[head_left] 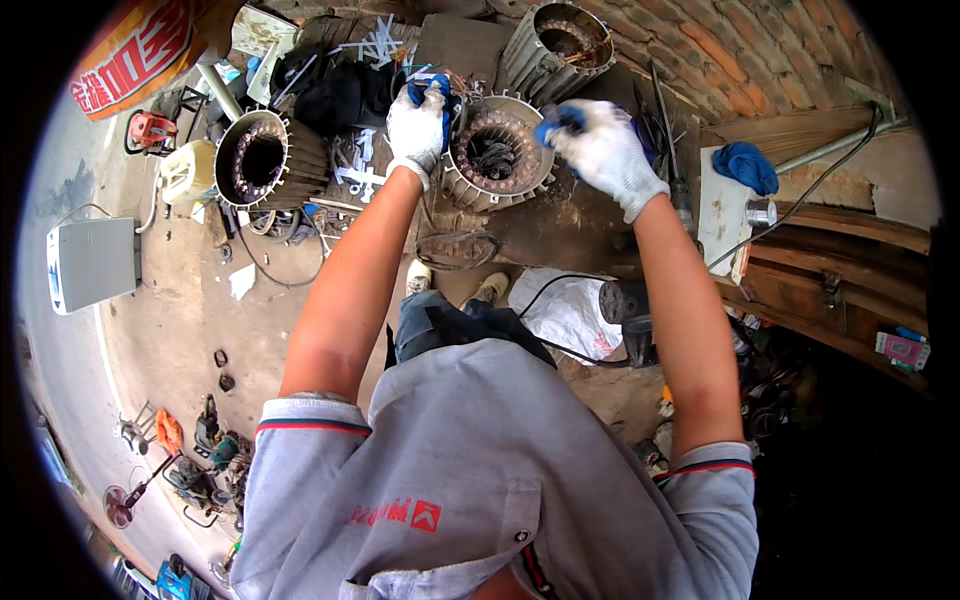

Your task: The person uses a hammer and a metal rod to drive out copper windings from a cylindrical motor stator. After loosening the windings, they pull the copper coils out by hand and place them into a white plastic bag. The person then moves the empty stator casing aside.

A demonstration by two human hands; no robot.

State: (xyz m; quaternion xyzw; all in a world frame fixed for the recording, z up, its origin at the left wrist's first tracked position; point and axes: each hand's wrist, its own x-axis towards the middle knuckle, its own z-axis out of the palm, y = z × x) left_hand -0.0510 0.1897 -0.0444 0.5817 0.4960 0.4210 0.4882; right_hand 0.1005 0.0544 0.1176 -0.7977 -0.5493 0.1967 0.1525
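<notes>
The finned metal motor housing (490, 196) stands on the workbench (565, 235) straight ahead of you, its open end facing up, a ring of copper-coloured winding (470, 160) inside and dark material in the middle. It sits between your two hands, a little nearer the left one.

Your left hand (417, 125), in a white glove with blue fingertips, is at the housing's upper left side, fingers bent near some thin wires (462, 86); you can't tell from this view whether it grips them. Your right hand (597, 148), gloved alike, is just to the right of the rim, fingers curled inward; it is blurred, so whether it grasps anything cannot be told.

Just behind and to the right of the housing, a second motor housing (522, 62) leans with its opening towards you. Beyond your left hand lie black cloth (350, 97) and scattered white strips (374, 46), and farther left a third motor housing (308, 165) lies tilted, its opening turned left. A loop of cable (455, 252) lies nearer your feet. On your right, a blue cloth (745, 167) rests on a pale board (722, 215), below the brick wall (745, 60).
</notes>
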